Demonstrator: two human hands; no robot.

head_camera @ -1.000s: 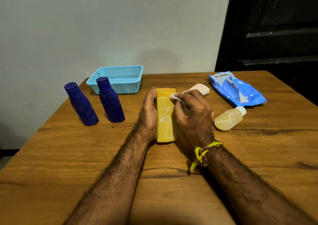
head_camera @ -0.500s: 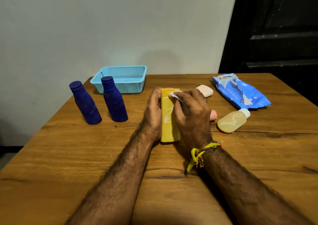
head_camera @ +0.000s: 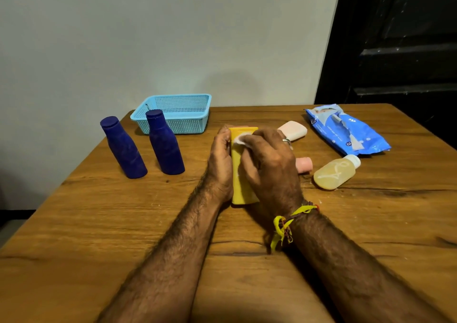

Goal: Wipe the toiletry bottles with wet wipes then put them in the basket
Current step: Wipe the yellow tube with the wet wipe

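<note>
A yellow bottle (head_camera: 240,186) lies flat at the table's middle. My left hand (head_camera: 220,167) grips its left side. My right hand (head_camera: 269,164) covers its right side and pinches a white wet wipe (head_camera: 241,139) against the bottle's top end. Two dark blue bottles (head_camera: 123,148) (head_camera: 165,143) stand to the left. A light blue mesh basket (head_camera: 173,111) sits behind them with nothing visible inside. A clear yellowish bottle (head_camera: 335,173) with a white cap lies on its side at the right.
A blue wet-wipe pack (head_camera: 346,128) lies at the back right. A pale pink bottle (head_camera: 293,130) lies behind my right hand, and a pink object (head_camera: 304,165) shows partly beside it. The wooden table (head_camera: 99,223) meets a white wall at the left and back.
My right hand has slid the wipe leftward across the yellow bottle's top end, covering more of its face. My left hand keeps its grip. The camera has shifted slightly.
</note>
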